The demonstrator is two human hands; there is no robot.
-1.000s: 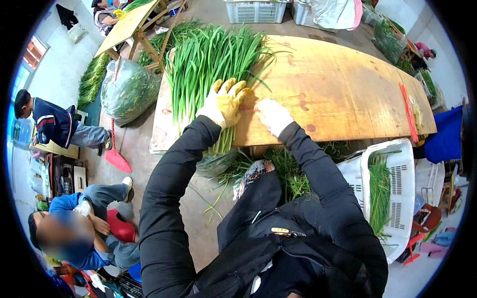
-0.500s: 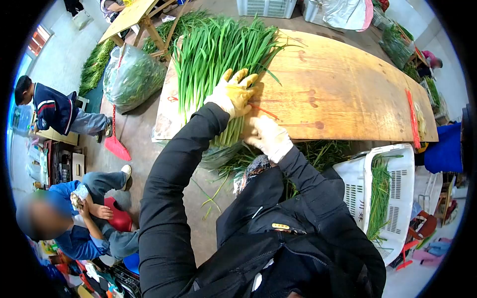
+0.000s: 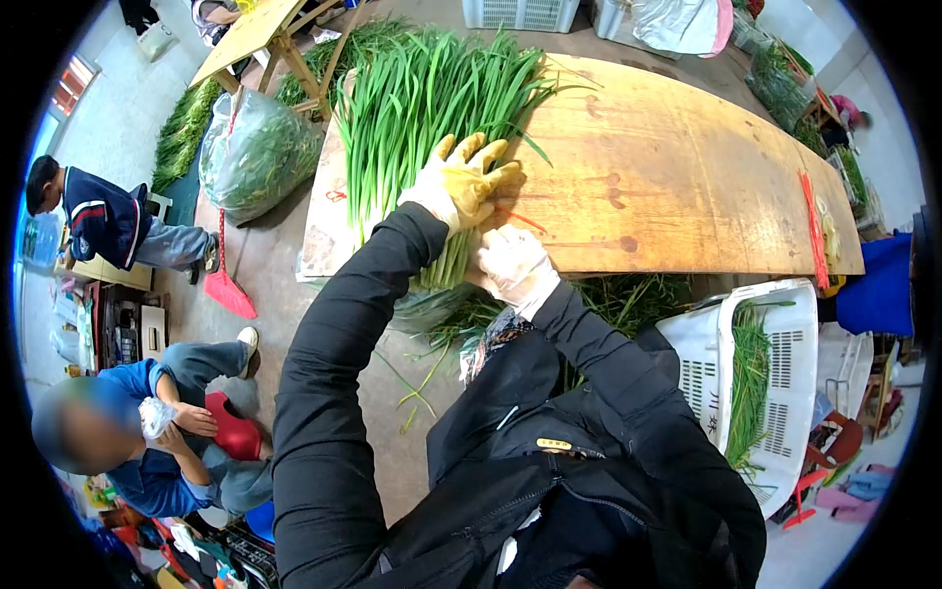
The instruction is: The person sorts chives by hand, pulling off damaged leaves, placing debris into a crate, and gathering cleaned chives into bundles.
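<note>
A thick bundle of garlic chives (image 3: 417, 128) lies on the wooden tabletop (image 3: 667, 167), leaf tips pointing away from me. My left hand (image 3: 461, 182), in a yellow-and-white glove, rests on the right side of the bundle with its fingers spread. My right hand (image 3: 512, 265), in a whitish glove, is at the near table edge beside the stem ends, fingers curled closed. What those fingers hold, if anything, is hidden. A thin red strip (image 3: 520, 218) shows to the right of the bundle, and a small red piece (image 3: 337, 196) shows at its left.
A white crate (image 3: 726, 383) with greens stands by my right side. More red strips (image 3: 812, 231) lie at the table's right end. Left of the table are a filled plastic bag (image 3: 257, 147), a red dustpan (image 3: 231, 293), a seated person (image 3: 147, 432) and a standing person (image 3: 113, 216).
My right hand has moved slightly left toward the stem ends, and its fingers have gone from loosely apart to curled. The left hand stays on the chives. The seated person's hands have lowered.
</note>
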